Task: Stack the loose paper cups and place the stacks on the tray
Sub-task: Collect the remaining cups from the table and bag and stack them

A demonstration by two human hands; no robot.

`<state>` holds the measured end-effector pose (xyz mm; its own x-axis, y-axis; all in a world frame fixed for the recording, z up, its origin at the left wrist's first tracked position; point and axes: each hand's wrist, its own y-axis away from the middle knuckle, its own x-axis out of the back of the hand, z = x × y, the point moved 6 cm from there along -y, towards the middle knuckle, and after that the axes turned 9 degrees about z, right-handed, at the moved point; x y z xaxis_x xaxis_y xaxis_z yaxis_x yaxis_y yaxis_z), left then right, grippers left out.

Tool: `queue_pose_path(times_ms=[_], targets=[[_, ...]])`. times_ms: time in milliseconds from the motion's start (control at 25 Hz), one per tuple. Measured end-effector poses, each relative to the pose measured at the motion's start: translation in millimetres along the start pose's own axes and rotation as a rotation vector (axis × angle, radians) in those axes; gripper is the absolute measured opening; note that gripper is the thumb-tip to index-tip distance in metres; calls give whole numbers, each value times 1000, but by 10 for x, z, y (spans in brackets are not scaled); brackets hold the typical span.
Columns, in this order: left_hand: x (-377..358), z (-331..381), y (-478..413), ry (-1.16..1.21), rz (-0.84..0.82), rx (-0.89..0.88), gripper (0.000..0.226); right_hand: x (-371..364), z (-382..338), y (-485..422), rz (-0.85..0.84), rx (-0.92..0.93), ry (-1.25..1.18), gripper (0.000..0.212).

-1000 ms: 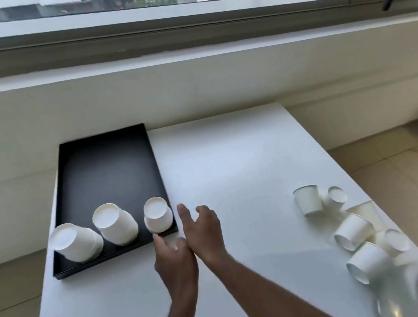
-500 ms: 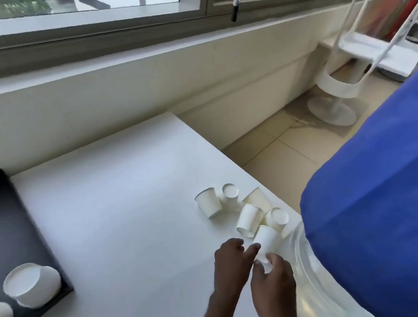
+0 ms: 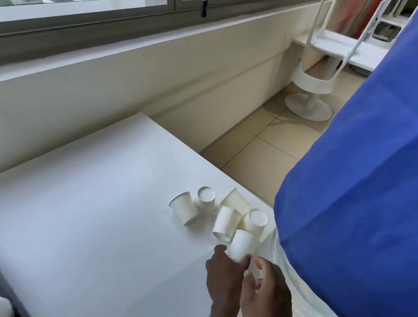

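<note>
Both hands have come away from the black tray [image 3: 5,294], and well to its right my left hand [image 3: 225,275] now pinches the nearest paper cup [image 3: 240,243], while I cannot tell whether my right hand [image 3: 265,296] grips too, so a new stack looks to be starting.

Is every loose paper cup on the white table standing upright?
No: the middle cup of the cluster lies on its side, and another cup stands upside down.

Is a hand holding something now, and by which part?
The left hand pinches the nearest paper cup at its near end. The right hand curls beside it; whether it grips cannot be told.
</note>
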<state>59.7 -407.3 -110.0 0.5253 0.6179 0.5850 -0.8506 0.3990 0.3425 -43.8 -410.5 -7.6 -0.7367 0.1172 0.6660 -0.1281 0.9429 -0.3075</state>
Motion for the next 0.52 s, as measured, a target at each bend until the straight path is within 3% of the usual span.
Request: queue_pose_path(times_ms=[160,320,520], targets=[[362,-281,98,396,41,53,53,-2,-64,1,-58,-17,11,23],[874,-708,187,1003,18,295,55,-167,-268,-152,-90,-12,8,21],[1578,-904,235,1335,110,335,39,-904,-398,-573,-181,144,222,32]])
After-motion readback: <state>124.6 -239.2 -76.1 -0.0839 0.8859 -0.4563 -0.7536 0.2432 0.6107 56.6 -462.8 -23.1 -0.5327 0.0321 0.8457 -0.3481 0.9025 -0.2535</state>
